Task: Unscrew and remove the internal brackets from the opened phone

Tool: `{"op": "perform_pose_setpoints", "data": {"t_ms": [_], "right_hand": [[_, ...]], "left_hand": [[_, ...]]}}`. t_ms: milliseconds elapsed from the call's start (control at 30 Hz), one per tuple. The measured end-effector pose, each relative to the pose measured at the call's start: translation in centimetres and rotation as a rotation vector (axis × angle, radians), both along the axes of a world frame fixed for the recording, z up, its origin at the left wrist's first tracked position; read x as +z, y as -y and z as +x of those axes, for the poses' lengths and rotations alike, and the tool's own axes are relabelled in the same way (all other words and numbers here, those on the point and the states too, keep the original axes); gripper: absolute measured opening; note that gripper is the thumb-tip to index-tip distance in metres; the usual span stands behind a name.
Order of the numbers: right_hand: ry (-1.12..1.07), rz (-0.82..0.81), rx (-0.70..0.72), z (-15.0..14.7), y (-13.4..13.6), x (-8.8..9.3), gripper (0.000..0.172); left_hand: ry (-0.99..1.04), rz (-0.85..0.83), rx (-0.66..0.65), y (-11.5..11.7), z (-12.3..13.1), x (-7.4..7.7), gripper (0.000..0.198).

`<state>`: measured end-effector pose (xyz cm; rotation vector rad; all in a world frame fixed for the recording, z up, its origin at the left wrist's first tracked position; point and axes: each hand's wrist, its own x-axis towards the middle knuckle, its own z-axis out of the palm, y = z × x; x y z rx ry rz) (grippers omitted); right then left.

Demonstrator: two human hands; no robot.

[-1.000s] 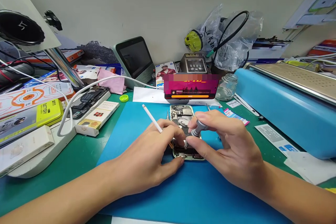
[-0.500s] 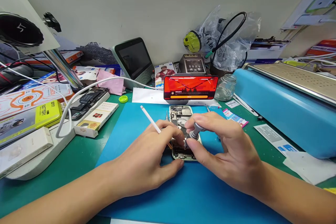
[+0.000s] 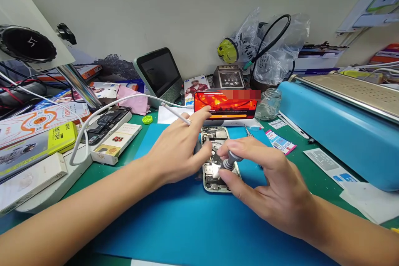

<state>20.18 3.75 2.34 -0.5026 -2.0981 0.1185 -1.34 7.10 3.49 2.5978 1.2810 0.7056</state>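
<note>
An opened phone (image 3: 214, 174) with its insides bare lies on a blue mat (image 3: 187, 224). My right hand (image 3: 271, 187) pinches a small grey screwdriver (image 3: 230, 161) upright over the phone's middle. My left hand (image 3: 177, 151) has lifted off the phone and stretches toward a propped phone with a red screen (image 3: 232, 106), its forefinger at the screen's left edge. A thin white pen-like tool (image 3: 176, 114) stays clamped between the left hand's fingers, its end pointing back and left.
A long blue machine (image 3: 336, 133) fills the right side, with a glass jar (image 3: 269, 104) beside it. At the left are a white cable (image 3: 93, 116), a cigarette box (image 3: 116, 143), another dismantled phone (image 3: 106, 120) and boxes. A small tilted display (image 3: 158, 72) stands behind.
My left hand rose from the opened phone and reached up and back to the red-screened phone, carrying the white tool. The right hand kept the screwdriver on the opened phone.
</note>
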Motion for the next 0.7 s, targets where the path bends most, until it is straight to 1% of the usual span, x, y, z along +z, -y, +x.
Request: {"op": "perform_pose_setpoints", "data": {"t_ms": [200, 300, 367, 433, 500, 600, 700], "right_hand": [[0.012, 0.001, 0.003, 0.2, 0.3, -0.1, 0.050], [0.012, 0.015, -0.004, 0.2, 0.3, -0.2, 0.047], [0.008, 0.024, 0.002, 0.2, 0.2, -0.2, 0.047], [0.012, 0.020, 0.005, 0.1, 0.2, -0.1, 0.047], [0.016, 0.015, 0.005, 0.1, 0.2, -0.1, 0.046], [0.018, -0.005, 0.033, 0.3, 0.0, -0.1, 0.047], [0.009, -0.032, 0.052, 0.4, -0.1, -0.2, 0.049]], "left_hand": [[-0.018, 0.006, 0.054, -1.5, 1.1, 0.4, 0.065], [-0.031, 0.066, 0.056, -1.9, 1.4, 0.5, 0.061], [-0.002, 0.104, 0.071, -1.8, 1.3, 0.5, 0.059], [0.062, 0.125, 0.056, -1.0, 1.0, 0.3, 0.057], [0.141, 0.096, 0.002, 0.5, 0.7, 0.0, 0.056], [0.253, -0.061, -0.064, 2.9, 0.4, -0.8, 0.050], [0.336, -0.213, -0.081, 4.3, 0.5, -1.5, 0.031]]}}
